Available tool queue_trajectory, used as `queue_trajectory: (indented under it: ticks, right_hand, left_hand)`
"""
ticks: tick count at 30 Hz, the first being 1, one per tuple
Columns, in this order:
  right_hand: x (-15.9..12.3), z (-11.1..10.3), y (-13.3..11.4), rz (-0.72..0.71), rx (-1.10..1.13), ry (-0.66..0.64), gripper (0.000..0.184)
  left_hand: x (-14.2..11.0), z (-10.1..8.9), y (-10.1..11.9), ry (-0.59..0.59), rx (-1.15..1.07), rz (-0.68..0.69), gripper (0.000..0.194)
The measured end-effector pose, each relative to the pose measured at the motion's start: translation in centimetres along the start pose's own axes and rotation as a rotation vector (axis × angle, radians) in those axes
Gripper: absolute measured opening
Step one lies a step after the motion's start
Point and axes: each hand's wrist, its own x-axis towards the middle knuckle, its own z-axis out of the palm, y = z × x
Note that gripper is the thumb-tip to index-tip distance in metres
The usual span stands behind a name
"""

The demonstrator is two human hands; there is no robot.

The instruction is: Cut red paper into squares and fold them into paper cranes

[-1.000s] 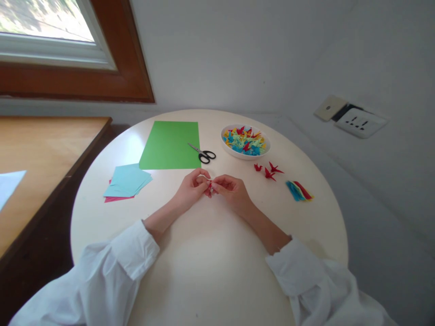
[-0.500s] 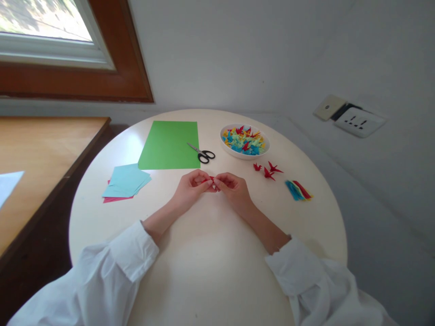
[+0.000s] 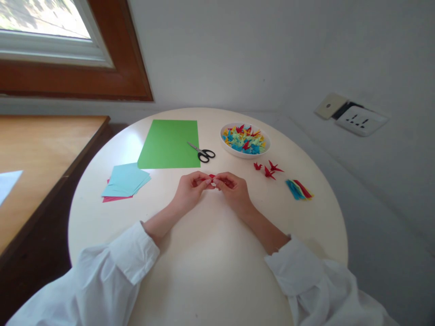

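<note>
Between my fingertips is a small folded piece of red paper, mostly covered by the fingers, so its exact shape is hidden. My left hand pinches it from the left, and my right hand pinches it from the right. Both hands are close together over the middle of the round white table. Just beyond them lie black-handled scissors, partly on a green sheet. To the right of my right hand are three red paper cranes.
A white oval dish full of small colourful paper cranes stands at the back right. Folded coloured paper strips lie at the right. Light blue paper squares overlap pink paper at the left. A wooden desk stands beyond the table's left edge.
The red paper between my fingertips has shifted slightly, and a little more of it shows above the thumbs. Both hands stay in nearly the same place.
</note>
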Motion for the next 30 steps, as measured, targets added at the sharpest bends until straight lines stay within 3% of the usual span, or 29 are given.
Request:
queue_trajectory:
  ticks: [16,30]
  right_hand:
    - [0.0,-0.15,0.06,-0.083,-0.114,-0.033,0.009]
    - [-0.18,0.16,0.34,-0.062,-0.09,-0.022,0.014]
  left_hand:
    - [-0.16,0.28,0.14,0.014,0.032,0.025,0.029]
    - [-0.04,0.09,-0.07,0.028,0.106,0.056,0.027]
